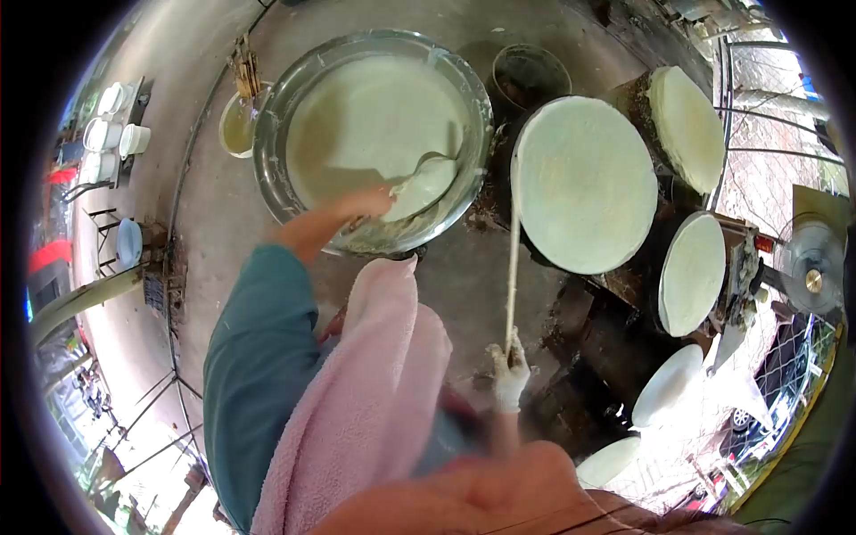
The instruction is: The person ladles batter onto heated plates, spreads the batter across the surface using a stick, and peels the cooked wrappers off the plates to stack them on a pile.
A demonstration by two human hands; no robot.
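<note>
My left hand (pixel 374 203), below a teal sleeve, grips a ladle (pixel 426 185) whose bowl is at the right side of a wide metal basin (pixel 267 160). The basin contains pale, creamy batter (pixel 366 116). My right hand (pixel 508 370), in a whitish glove, is closed around a long thin stick (pixel 512 276). That stick reaches up to the left edge of a large round griddle (pixel 584 183) coated with a smooth pale layer. The ladle's handle is partly hidden by my left hand.
Two more pale-topped round griddles (pixel 687 129) (pixel 693 274) stand to the right. White round discs (pixel 669 385) lie lower right near a fan (pixel 813 267). A dark pot (pixel 531 77) sits behind. A bucket (pixel 236 127) is left of the basin. A pink towel (pixel 357 374) hangs over my front.
</note>
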